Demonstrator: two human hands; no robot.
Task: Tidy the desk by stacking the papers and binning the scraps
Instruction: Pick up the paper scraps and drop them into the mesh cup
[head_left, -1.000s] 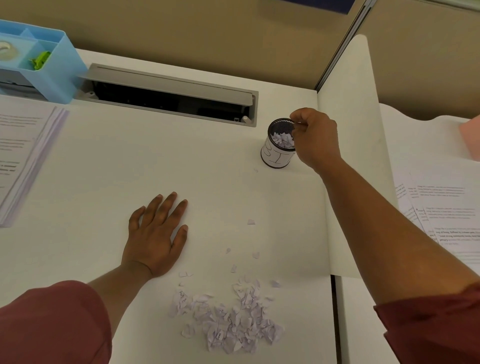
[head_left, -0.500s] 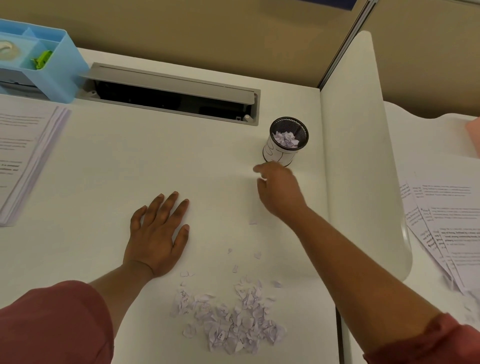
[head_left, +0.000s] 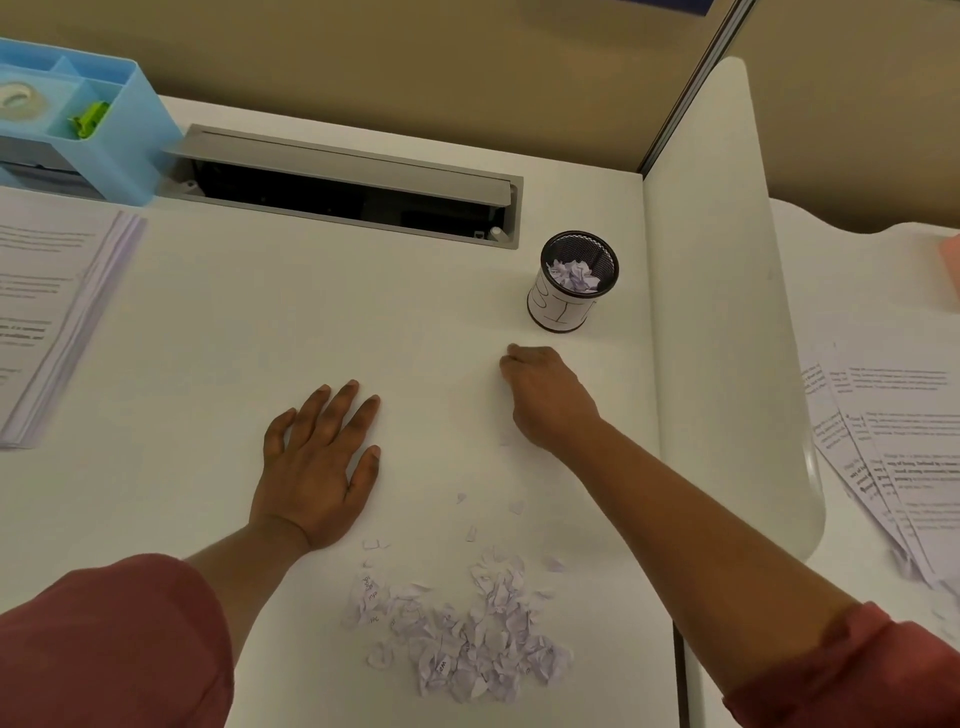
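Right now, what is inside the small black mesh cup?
Crumpled white paper scraps lie inside the black mesh cup. They hide its bottom and anything beneath them.

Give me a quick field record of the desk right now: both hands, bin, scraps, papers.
left hand: flat on the desk, palm down, fingers spread
right hand: curled, fingertips at the desk surface near the bin; contents of grip not visible
bin: upright mesh cup, holds some scraps
scrap pile: loose on the desk's near edge, a few strays beyond
paper stack: far left, squared

Dull red sleeves (head_left: 104, 644), bare forearms and hands.
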